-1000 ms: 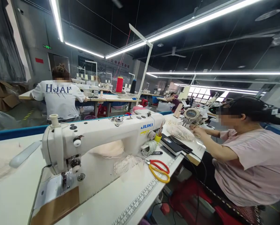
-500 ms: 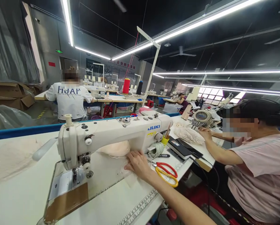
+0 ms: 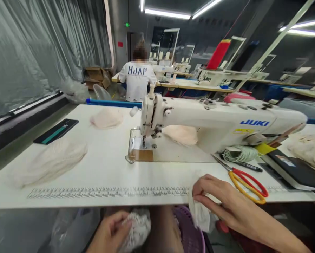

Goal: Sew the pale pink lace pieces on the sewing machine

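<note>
Below the table's front edge, my left hand point(image 3: 112, 230) pinches a white piece of gathered, ruffled fabric point(image 3: 139, 228). My right hand point(image 3: 219, 196) is over the front edge, its thumb and fingers closed on a thin pale cloth piece point(image 3: 201, 215) that hangs down past the edge. Behind both hands stands a white JUKI sewing machine point(image 3: 199, 112). A pale peach bundle of fabric point(image 3: 183, 134) lies under its arm. Scissors point(image 3: 248, 182) with one red and one yellow handle rest just right of my right hand.
Two pale fabric piles point(image 3: 54, 160) lie on the table's left part, near a dark flat case point(image 3: 57, 131). A printed ruler point(image 3: 107, 192) runs along the front edge. Cord point(image 3: 238, 154) and a black notebook point(image 3: 295, 167) are at right. A purple basket point(image 3: 189, 228) sits below. Ahead, a person point(image 3: 137, 77) works.
The view has swung left and down. My right hand has come from beside the machine arm to the front edge with a cloth piece. My left hand with ruffled fabric has come into view.
</note>
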Motion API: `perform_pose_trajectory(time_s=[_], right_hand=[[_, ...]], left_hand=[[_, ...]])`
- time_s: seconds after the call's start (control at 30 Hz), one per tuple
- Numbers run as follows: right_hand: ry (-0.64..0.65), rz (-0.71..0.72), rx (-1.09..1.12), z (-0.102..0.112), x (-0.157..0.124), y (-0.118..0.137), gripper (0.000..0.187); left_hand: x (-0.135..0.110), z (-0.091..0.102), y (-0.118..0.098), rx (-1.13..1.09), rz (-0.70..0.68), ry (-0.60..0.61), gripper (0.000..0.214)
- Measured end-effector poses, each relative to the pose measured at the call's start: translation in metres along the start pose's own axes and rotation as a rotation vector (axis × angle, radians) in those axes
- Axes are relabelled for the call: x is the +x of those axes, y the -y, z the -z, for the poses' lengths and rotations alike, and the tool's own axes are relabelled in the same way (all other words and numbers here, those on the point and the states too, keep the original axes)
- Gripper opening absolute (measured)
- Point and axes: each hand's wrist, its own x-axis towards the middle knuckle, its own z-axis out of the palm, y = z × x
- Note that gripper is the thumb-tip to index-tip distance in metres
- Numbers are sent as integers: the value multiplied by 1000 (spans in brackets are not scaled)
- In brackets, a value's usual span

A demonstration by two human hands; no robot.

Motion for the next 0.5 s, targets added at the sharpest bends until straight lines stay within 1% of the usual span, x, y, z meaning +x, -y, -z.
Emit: perform_pose_trajectory(time_s=[0.07,0.13,0.2,0.23,0.27,0.3,0.4,0.43,0.5], right_hand=[[86,-5,134,0,-7,26,11],[176,25,279,-6,-6,50,14],[269,61,409,-22,2,69,19],[304,86,477,-34,9,75,16],[306,94,533,-48,16,78,12],[274,88,552,-63,23,79,11],[146,2,515,-104,38,75,10],[118,-14,499,-114,41,73,10],[94,-21,482,-127,44,70,12]], left_hand=[[-1,-2,-3,-7,-48,-4,45],[-1,-7,-5,-29,-62,17,47],[-3,-13,-5,-50,-61,65,47],[-4,-16,-6,-49,-63,89,47],[-6,-18,-6,-39,-67,107,46],[-9,-19,-6,-26,-69,115,45],[-19,-17,-6,-37,-33,103,42],[-22,-15,-5,-72,3,92,43],[-27,-9,0,-156,89,43,48]])
